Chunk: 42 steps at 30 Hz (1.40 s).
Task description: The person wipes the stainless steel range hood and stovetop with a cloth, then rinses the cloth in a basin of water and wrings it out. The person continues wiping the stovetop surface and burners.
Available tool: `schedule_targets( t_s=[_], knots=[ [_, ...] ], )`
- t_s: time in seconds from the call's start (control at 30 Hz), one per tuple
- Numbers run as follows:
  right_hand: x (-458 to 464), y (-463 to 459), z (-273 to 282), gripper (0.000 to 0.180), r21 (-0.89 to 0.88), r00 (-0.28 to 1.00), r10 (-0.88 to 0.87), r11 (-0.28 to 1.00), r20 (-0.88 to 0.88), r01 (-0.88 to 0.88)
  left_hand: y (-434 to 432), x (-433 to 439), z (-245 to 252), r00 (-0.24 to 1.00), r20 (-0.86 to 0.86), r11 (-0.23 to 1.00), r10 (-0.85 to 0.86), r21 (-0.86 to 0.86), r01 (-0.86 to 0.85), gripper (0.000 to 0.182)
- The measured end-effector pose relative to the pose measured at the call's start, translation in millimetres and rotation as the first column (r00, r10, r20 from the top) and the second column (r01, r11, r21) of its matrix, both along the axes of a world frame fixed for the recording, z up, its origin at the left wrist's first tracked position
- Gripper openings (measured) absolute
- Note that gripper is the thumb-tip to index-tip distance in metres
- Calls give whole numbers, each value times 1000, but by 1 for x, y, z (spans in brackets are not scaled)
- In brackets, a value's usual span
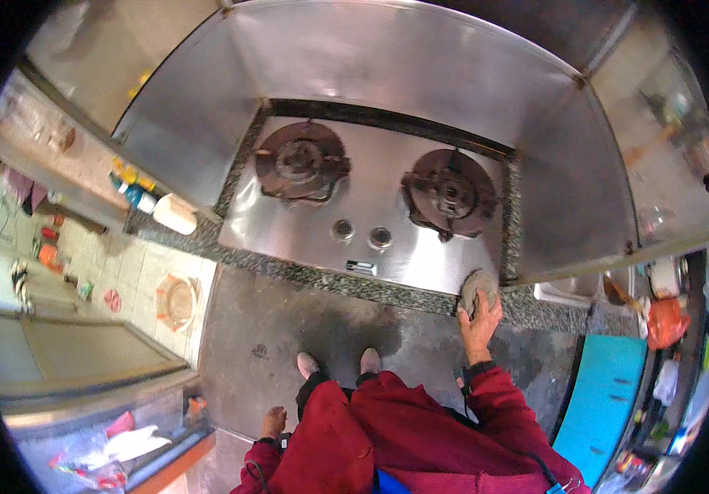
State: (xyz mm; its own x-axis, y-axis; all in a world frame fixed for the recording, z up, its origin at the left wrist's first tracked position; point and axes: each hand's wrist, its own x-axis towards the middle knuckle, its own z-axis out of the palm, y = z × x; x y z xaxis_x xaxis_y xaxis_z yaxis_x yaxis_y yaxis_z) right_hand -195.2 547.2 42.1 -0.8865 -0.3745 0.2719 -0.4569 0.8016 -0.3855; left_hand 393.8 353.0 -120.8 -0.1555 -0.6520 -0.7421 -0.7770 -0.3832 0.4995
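My right hand [482, 316] grips a grey-green cleaning cloth [477, 289] and presses it on the front right corner of a stainless steel two-burner gas hob [416, 247]. The hob is set in a speckled granite counter [323, 275]. Its left burner [301, 162] and right burner [451, 192] have dark brown, stained pan supports. Two round knobs, the left knob [343, 230] and the right knob [380, 238], sit near the front. My left hand [274, 421] hangs low at my side, away from the counter, with its fingers curled; nothing shows in it.
Steel splash panels [391, 68] surround the hob at the back and sides. Bottles [138, 196] and a pale roll-shaped item [175, 214] stand at the left. A sink [567, 288], an orange-red plastic bag [667, 323] and a blue cabinet [604, 389] are on the right.
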Motion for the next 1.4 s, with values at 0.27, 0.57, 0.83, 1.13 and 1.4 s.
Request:
schedule_targets(
  t_s=[0.27, 0.57, 0.83, 1.13, 1.4],
  knots=[
    [31, -36, -12, 65, 39, 990, 135, 990, 40, -136, 13, 24, -5, 992, 127, 997, 22, 65, -30, 33],
    [148, -166, -6, 61, -90, 667, 697, 706, 263, -702, -22, 96, -24, 992, 44, 990, 120, 66, -123, 33],
    [235, -442, 29, 55, -188, 565, 818, 542, -105, -819, -57, 216, -2, 967, -41, 967, 252, -14, -253, 35],
    [248, -506, 0, 39, 191, 552, 832, 550, -49, -813, -35, 278, -31, 895, -136, 904, 425, 119, -412, 31],
    [191, -382, 17, 48, 209, 783, 606, 755, 140, -621, -100, 249, -23, 935, -101, 939, 340, 91, -332, 39]
  ],
)
